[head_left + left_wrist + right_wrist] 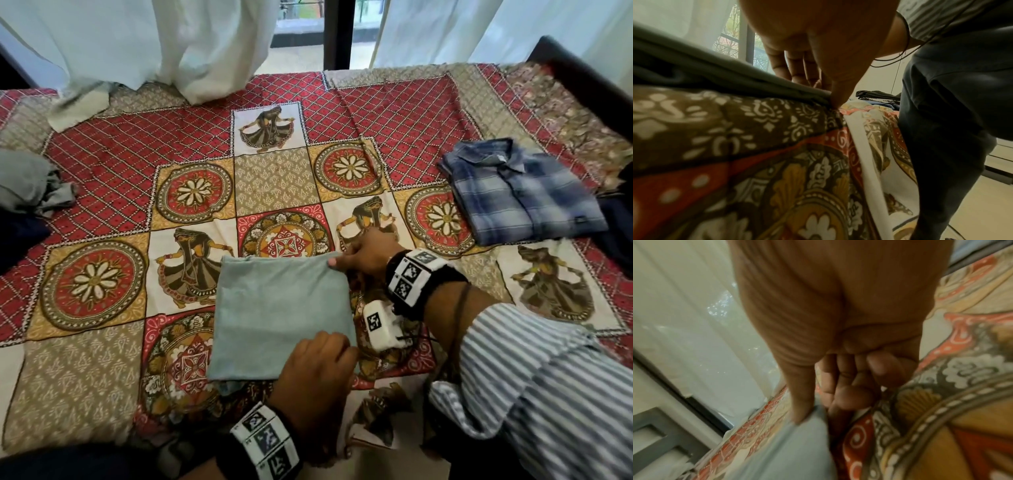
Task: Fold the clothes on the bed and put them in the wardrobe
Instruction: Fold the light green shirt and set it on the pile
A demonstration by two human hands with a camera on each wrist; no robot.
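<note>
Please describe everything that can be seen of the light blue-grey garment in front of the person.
The light blue-grey garment is plain soft cloth, folded into a flat, nearly square packet. It lies on the patterned bedsheet, near the bed's front edge. The right hand pinches its far right corner; the left hand grips its near right corner. No collar, sleeves or print show.

A plain pale grey-blue is shown by the folded garment (279, 315). The bedspread (102, 281) is printed in red lattice, beige motifs, floral medallions and dancer panels. The folded shirt (520, 192) is checked blue and white. The sleeve (548, 383) is striped grey and white.
</note>
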